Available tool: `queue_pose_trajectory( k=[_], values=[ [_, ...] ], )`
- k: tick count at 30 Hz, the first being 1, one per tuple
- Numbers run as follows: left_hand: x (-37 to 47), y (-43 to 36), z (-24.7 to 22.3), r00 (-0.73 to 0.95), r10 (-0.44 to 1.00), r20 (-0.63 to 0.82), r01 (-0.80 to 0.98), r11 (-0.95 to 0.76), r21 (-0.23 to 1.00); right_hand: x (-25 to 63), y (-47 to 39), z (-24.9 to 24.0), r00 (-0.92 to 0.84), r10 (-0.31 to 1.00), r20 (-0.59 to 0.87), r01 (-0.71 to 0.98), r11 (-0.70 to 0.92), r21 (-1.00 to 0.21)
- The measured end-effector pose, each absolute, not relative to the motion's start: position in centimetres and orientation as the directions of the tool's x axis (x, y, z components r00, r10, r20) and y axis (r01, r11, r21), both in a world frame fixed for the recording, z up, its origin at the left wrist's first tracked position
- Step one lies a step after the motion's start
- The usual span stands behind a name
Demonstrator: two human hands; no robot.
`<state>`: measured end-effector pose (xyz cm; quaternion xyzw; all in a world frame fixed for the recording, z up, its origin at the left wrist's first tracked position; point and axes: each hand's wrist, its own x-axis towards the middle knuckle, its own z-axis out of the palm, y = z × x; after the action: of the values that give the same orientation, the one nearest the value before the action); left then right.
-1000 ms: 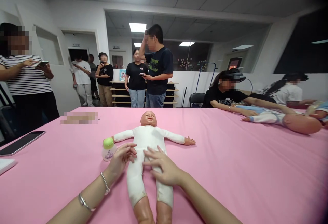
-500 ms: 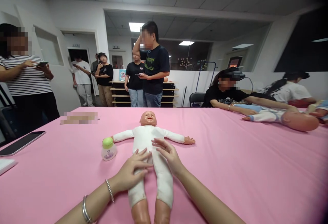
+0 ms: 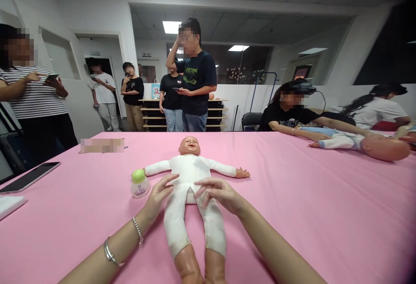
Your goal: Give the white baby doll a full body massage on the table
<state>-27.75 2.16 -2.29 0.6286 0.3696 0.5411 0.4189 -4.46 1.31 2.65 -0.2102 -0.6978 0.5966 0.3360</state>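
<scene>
A baby doll [image 3: 190,169] with a white cloth body lies face up on the pink tablecloth [image 3: 286,214], arms spread and feet toward me. My left hand [image 3: 159,195] is at the doll's hip on the left side, fingers apart and reaching over the edge of its belly. Over the top of the other thigh is my right hand [image 3: 221,193], its fingers loosely bent and spread, gripping nothing. Whether the fingertips press on the cloth I cannot tell. A small bottle [image 3: 139,185] with a green cap stands beside the doll's arm, left of my left hand.
A phone [image 3: 30,177] and a white object [image 3: 11,207] lie at the table's left. Across the right side, a person in a headset [image 3: 289,110] handles another doll [image 3: 383,146]. Several people stand behind the table, near a shelf [image 3: 152,114].
My left hand has shifted from the doll's lower belly outward to its left-side hip. My right hand has moved slightly right and down, fingers more bent. The view has tilted a little.
</scene>
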Motion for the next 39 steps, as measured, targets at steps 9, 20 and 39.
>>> queue_pose_trajectory(
  k=[9,20,39],
  values=[
    [-26.2,-1.4,-1.0,0.768,0.539,0.346,0.262,-0.757,0.598,-6.4,2.7,-1.3,-0.394,0.820,0.414,0.457,0.566,-0.686],
    [-27.5,0.9,-1.6,0.249,0.924,0.291,-0.327,-0.202,0.923,-3.8,0.5,4.5,-0.903,0.410,-0.133,0.360,0.548,-0.755],
    [-26.8,-1.3,-0.6,0.759,0.632,0.158,0.014,-0.258,0.966,-4.4,1.2,3.2,-0.774,0.632,-0.033,0.245,0.251,-0.936]
  ],
)
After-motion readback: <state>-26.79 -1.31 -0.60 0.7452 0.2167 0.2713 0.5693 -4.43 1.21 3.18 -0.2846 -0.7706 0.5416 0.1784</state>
